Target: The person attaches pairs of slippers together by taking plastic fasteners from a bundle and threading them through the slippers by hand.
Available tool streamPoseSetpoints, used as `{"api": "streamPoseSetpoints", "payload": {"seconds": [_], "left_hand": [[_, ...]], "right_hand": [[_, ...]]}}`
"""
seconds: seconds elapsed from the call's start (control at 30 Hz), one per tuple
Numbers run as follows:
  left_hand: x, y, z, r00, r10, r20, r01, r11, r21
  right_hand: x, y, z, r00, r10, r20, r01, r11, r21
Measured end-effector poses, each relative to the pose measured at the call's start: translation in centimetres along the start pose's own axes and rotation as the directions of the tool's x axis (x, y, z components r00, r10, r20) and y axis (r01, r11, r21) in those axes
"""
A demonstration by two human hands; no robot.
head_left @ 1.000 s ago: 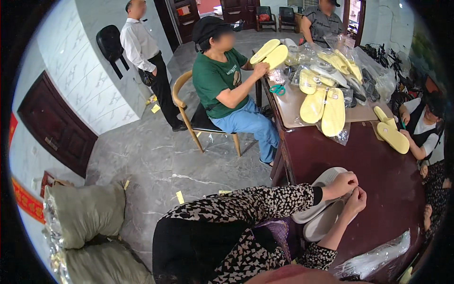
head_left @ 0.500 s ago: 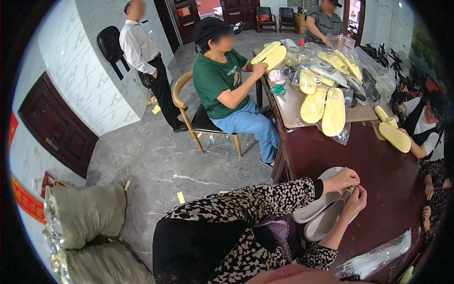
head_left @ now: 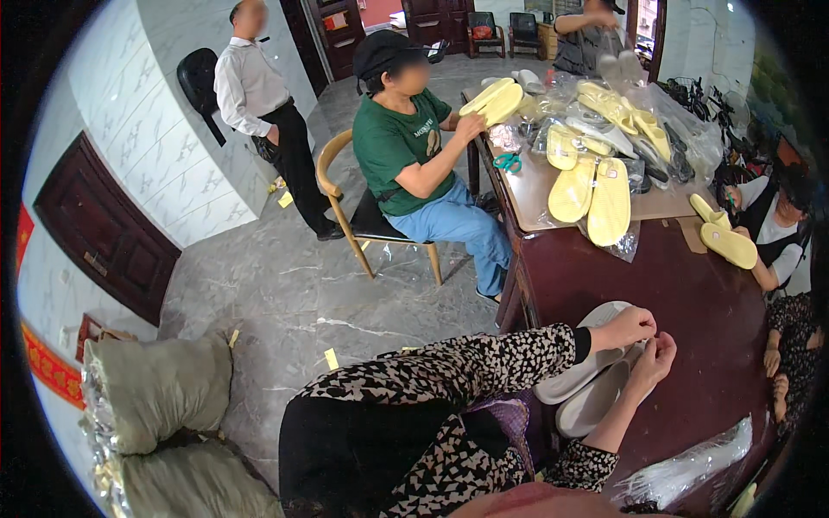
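Spotting this from inside the room: pair of pale grey slippers (head_left: 587, 409) sits on the dark-red counter (head_left: 704, 345), heel ends toward the person's lap, near the counter's edge; overhang, can't tell, sleeve in the way. Left hand (head_left: 623, 329) above the slippers, fingers curled, tips pinched close. Right hand (head_left: 653, 361) just beside it, also over the pair, thumb and fingers bent to a near pinch. Anything between the tips: too small to tell.

Side room: a broad stretch of counter top runs right of the slippers; the counter's left edge is close on their other side. Clear plastic packaging (head_left: 691, 464) lies right of the slippers, nearer the camera. Bagged yellow slippers (head_left: 610, 203) well beyond them; teal scissors (head_left: 507, 162) farther still, by the left edge.
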State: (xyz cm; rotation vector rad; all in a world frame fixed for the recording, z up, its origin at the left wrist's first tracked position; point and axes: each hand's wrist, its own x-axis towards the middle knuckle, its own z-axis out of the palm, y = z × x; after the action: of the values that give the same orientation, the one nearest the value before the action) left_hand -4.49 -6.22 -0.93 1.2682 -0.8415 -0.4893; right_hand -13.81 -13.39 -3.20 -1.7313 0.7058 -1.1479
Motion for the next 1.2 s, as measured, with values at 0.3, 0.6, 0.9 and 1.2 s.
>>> {"api": "streamPoseSetpoints", "payload": {"seconds": [0.3,0.6,0.9,1.2], "left_hand": [[0.3,-0.3,-0.1,1.000,0.031,0.007,-0.031,0.995,0.091],[0.4,-0.4,-0.1,0.999,0.030,0.040,-0.033,0.997,0.074],[0.3,0.8,-1.2,0.977,-0.112,0.184,0.138,0.981,-0.138],[0.8,0.9,-1.2,0.980,-0.133,0.149,0.165,0.960,-0.227]], "right_hand": [[0.2,0.0,-0.1,0.996,0.062,0.060,-0.068,0.993,0.099],[0.2,-0.7,-0.2,0.998,0.011,0.065,-0.024,0.979,0.203],[-0.2,-2.3,0.2,0.995,0.093,0.046,-0.100,0.975,0.199],[0.5,-1.6,0.1,0.998,0.064,0.014,-0.065,0.983,0.173]]}}
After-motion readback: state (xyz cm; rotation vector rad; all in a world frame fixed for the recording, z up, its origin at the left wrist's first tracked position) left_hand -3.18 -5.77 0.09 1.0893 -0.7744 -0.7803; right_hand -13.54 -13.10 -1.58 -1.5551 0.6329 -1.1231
